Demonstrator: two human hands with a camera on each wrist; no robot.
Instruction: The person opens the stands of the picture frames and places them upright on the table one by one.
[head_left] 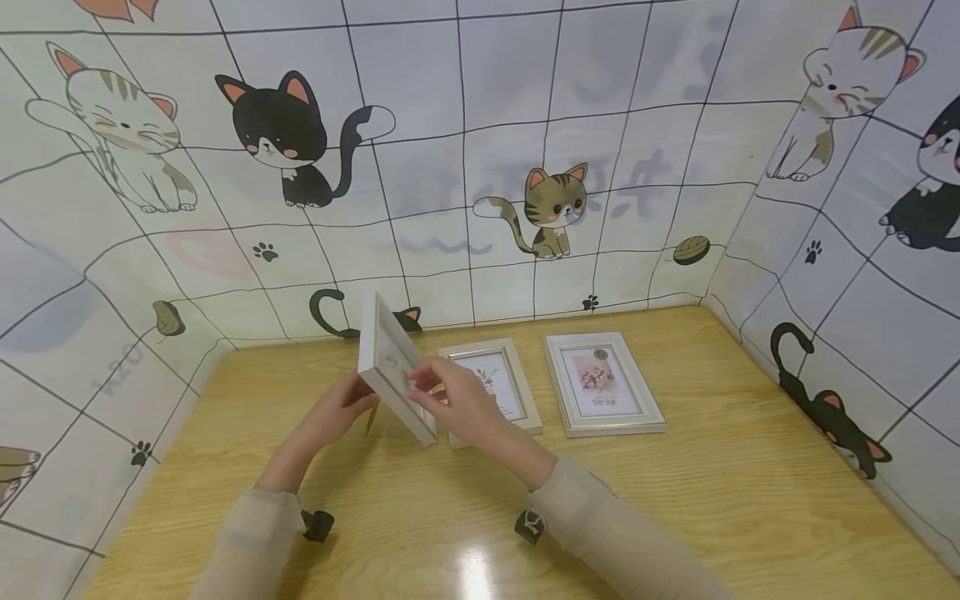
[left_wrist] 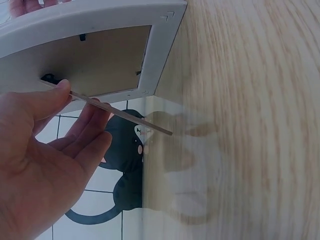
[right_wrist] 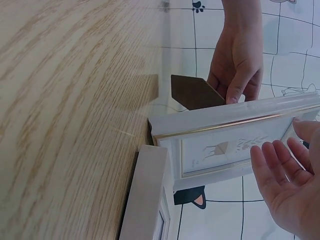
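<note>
My left fingers (left_wrist: pixel 96 150) pinch thin brown stand (right_wrist: pixel 194 93) behind white frame (head_left: pixel 370 342), itself propped toward back edge of counter (head_left: pixel 712 483), just left of beige frame (head_left: pixel 504 379); my right fingers (right_wrist: pixel 263 169) relaxed, spread from thumb, at white frame's front, contact unclear

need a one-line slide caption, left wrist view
Left hand pinches the thin brown stand at the back of a white picture frame, wood-grain tabletop alongside.

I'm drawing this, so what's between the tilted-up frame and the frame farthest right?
The middle frame lies on the table between the tilted-up frame and the rightmost frame, partly covered by the right hand. The head view shows it.
</note>
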